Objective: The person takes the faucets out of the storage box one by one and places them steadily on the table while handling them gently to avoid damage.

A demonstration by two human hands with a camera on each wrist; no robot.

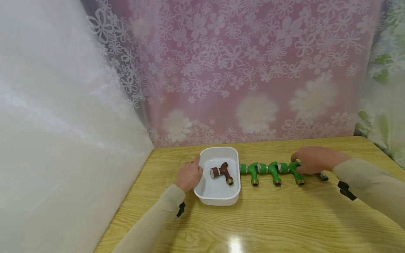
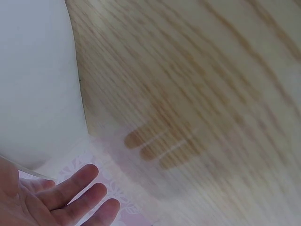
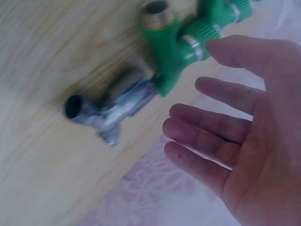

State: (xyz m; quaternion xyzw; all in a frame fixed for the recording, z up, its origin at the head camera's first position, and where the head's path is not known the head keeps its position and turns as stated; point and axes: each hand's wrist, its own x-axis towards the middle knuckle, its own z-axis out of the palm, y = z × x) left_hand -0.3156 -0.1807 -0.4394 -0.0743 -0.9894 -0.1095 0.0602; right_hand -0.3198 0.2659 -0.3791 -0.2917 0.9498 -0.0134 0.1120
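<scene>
My left hand [image 1: 189,174] rests at the left rim of a white plastic tub [image 1: 218,201]; in the left wrist view its fingers [image 2: 80,183] spread loosely outside the tub wall. Inside the tub lies a brown Y-shaped pipe fitting [image 1: 225,171] with a brass threaded end. My right hand [image 1: 316,160] hovers over the right end of a row of green Y-shaped fittings [image 1: 273,171]. The right wrist view shows its fingers apart and relaxed, beside a green fitting [image 3: 162,52] and a blurred silver metal fitting [image 3: 113,110]. The hand partly hides the silver one in the head view.
The row of green fittings runs rightward from the tub along the wood-grain table [image 1: 269,218]. A pink flowered curtain [image 1: 221,88] hangs behind the table's back edge. Whitish sheeting [image 1: 63,123] slopes down along the left side.
</scene>
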